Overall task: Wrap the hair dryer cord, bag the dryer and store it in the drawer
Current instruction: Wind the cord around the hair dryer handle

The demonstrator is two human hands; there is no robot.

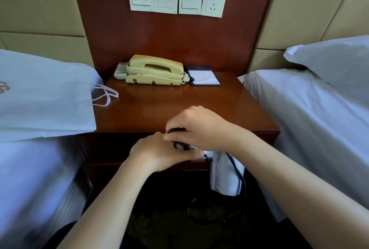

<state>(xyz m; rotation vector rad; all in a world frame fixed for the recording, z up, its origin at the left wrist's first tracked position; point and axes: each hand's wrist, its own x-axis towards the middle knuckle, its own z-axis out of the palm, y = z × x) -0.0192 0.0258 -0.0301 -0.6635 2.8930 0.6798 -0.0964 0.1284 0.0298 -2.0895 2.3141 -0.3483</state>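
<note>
Gripping a loop of black cord [176,130], the right hand [197,129] is held just in front of the table's front edge, near its middle, with the fingers curled round the cord. The left hand [157,153] sits directly below and to the left, touching the right hand, back to the camera and fingers curled under; what it clasps cannot be told. More coils of cord show between the two hands. From there the cord drops past the table's front and ends in a loose loop on the dark floor. The hair dryer itself cannot be made out between the hands.

A pale cloth pouch [225,177] hangs below the right hand, in front of the table, with the cord running down across it.

On the table [229,109]: a cream telephone [155,72] at the back edge, left of centre; a remote control [120,70] touching it toward the back left corner; a notepad [203,77] in a dark folder just right of the telephone. A large white bag [46,97] lies on the left bed, its handles overhanging the table's left edge. A pillow [335,59] lies on the right bed. Wall switches and a socket [214,2] are mounted above the back edge.
</note>
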